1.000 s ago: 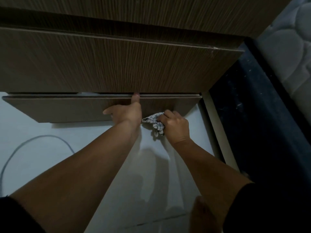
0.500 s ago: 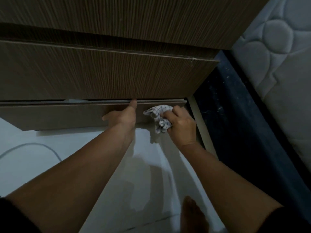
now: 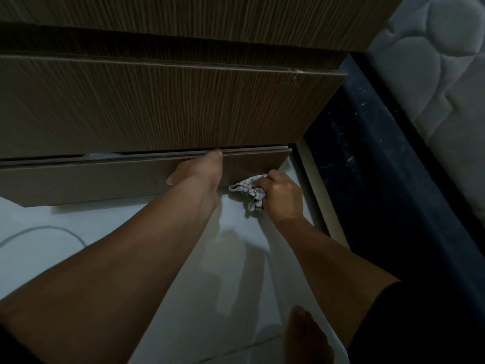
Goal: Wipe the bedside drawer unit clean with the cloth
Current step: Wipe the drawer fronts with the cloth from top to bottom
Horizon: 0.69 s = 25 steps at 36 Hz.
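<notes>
right hand [image 3: 282, 197] grips a crumpled checked cloth [image 3: 248, 191] at the lower drawer front [image 3: 91, 179]; left hand [image 3: 199, 172] hooks fingers over its top edge, dark wood grain.

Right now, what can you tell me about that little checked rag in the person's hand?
The small white cloth with a dark grid check looks like thin woven cotton, crumpled into a loose wad. The right hand grips it, one corner sticking out to the left and a tail hanging down. It sits at the lower edge of the brown wood-grain bottom drawer front, near its right end, above the pale floor.
</notes>
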{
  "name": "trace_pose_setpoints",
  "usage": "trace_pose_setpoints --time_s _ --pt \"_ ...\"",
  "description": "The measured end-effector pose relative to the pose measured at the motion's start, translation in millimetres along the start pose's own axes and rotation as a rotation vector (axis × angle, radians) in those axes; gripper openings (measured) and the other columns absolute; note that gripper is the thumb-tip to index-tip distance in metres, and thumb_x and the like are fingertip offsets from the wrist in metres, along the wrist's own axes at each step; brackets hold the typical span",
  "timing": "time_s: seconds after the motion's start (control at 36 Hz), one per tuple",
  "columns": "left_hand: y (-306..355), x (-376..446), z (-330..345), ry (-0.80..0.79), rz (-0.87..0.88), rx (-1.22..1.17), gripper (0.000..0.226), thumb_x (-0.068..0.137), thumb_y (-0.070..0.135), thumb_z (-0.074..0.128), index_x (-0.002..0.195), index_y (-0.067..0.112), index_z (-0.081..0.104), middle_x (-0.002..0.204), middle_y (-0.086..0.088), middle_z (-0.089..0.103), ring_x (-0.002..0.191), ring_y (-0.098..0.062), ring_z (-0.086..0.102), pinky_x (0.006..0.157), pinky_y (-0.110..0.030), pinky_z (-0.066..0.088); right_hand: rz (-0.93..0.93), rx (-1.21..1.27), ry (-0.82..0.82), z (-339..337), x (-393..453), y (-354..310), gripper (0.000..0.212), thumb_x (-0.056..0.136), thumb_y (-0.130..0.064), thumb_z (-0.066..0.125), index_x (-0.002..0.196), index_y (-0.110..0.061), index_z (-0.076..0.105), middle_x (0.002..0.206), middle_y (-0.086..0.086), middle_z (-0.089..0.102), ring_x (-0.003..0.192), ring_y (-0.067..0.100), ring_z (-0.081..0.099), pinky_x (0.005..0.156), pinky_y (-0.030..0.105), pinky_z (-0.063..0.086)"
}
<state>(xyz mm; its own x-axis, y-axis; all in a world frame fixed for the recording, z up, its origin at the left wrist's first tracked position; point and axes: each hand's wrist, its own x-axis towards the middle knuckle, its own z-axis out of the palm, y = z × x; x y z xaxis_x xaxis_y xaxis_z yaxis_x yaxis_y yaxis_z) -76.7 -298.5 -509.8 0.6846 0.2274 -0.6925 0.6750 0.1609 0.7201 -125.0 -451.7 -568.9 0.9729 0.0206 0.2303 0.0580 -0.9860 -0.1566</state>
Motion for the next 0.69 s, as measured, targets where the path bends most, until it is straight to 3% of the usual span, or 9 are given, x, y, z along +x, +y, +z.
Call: trace_pose_setpoints --time_s 0.17,0.22,0.28,0.39,0.47,0.56,0.58,0.64,0.69 --pt "10 5 4 -0.115 -0.042 -0.001 0.026 0.09 0.018 0.055 0.114 0.01 0.054 0.099 -0.007 0.057 0.086 -0.022 0.054 0.08 -0.03 0.045 0.049 -0.027 -0.09 8 -1 -4 0.027 0.046 -0.015 0.089 0.069 -0.02 0.076 0.063 0.002 0.061 0.054 0.024 0.061 0.043 0.02 0.045" --pt "17 1 6 -0.142 -0.083 -0.017 0.008 0.096 0.009 0.047 0.102 0.009 0.053 0.09 -0.009 0.056 0.078 -0.022 0.054 0.081 -0.032 0.049 0.074 -0.033 -0.124 10 -2 -7 0.025 0.05 -0.013 0.087 0.072 -0.018 0.076 0.067 0.004 0.063 0.058 0.026 0.062 0.046 0.023 0.048" --pt "20 2 7 -0.145 -0.092 0.004 0.017 0.096 0.009 0.044 0.11 0.005 0.054 0.102 -0.013 0.057 0.091 -0.027 0.057 0.092 -0.038 0.05 0.094 -0.016 -0.171 10 -4 -11 0.02 0.066 -0.012 0.079 0.085 -0.013 0.076 0.081 0.008 0.065 0.072 0.029 0.064 0.057 0.029 0.052" --pt "22 2 8 -0.15 -0.098 0.026 0.025 0.097 0.009 0.041 0.118 0.004 0.053 0.104 -0.016 0.057 0.092 -0.029 0.058 0.083 -0.043 0.052 0.097 -0.012 -0.241 5 -6 -21 0.022 0.079 -0.015 0.069 0.101 -0.011 0.071 0.101 0.009 0.064 0.091 0.03 0.061 0.072 0.033 0.051" --pt "26 -1 9 -0.151 -0.123 0.057 0.017 0.099 0.007 0.036 0.106 0.004 0.052 0.081 -0.012 0.052 0.068 -0.026 0.052 0.066 -0.04 0.05 0.088 0.017 -0.285 -2 -6 -26 0.025 0.083 -0.016 0.065 0.107 -0.01 0.068 0.107 0.01 0.061 0.097 0.031 0.059 0.077 0.034 0.05" --pt "31 -8 8 -0.144 -0.143 0.104 0.026 0.101 0.005 0.034 0.083 -0.005 0.05 0.074 -0.01 0.048 0.061 -0.025 0.048 0.044 -0.031 0.051 0.188 0.151 -0.351 -18 -6 -31 0.025 0.09 -0.021 0.055 0.112 -0.01 0.061 0.112 0.009 0.059 0.103 0.03 0.058 0.083 0.032 0.046" --pt "33 -11 6 -0.152 -0.135 0.117 0.028 0.101 0.005 0.034 0.081 -0.003 0.052 0.075 -0.01 0.048 0.065 -0.025 0.05 0.047 -0.031 0.053 0.233 0.199 -0.369 -25 -6 -32 0.024 0.091 -0.019 0.055 0.112 -0.008 0.059 0.112 0.01 0.06 0.103 0.03 0.059 0.083 0.032 0.046" --pt "34 -20 4 -0.193 -0.112 0.173 0.026 0.102 0.007 0.035 0.109 -0.007 0.056 0.085 -0.012 0.053 0.083 -0.028 0.055 0.083 -0.038 0.052 0.274 0.253 -0.4 -42 -7 -36 0.028 0.087 -0.017 0.059 0.112 -0.005 0.055 0.112 0.013 0.062 0.103 0.031 0.06 0.083 0.032 0.047" --pt "31 -34 -4 -0.184 -0.061 0.238 0.04 0.103 0.015 0.039 0.138 -0.004 0.041 0.127 -0.018 0.054 0.118 -0.031 0.05 0.106 -0.039 0.035 0.282 0.273 -0.442 -59 -8 -39 0.03 0.083 -0.012 0.062 0.111 -0.004 0.062 0.113 0.015 0.06 0.106 0.031 0.059 0.085 0.032 0.049"
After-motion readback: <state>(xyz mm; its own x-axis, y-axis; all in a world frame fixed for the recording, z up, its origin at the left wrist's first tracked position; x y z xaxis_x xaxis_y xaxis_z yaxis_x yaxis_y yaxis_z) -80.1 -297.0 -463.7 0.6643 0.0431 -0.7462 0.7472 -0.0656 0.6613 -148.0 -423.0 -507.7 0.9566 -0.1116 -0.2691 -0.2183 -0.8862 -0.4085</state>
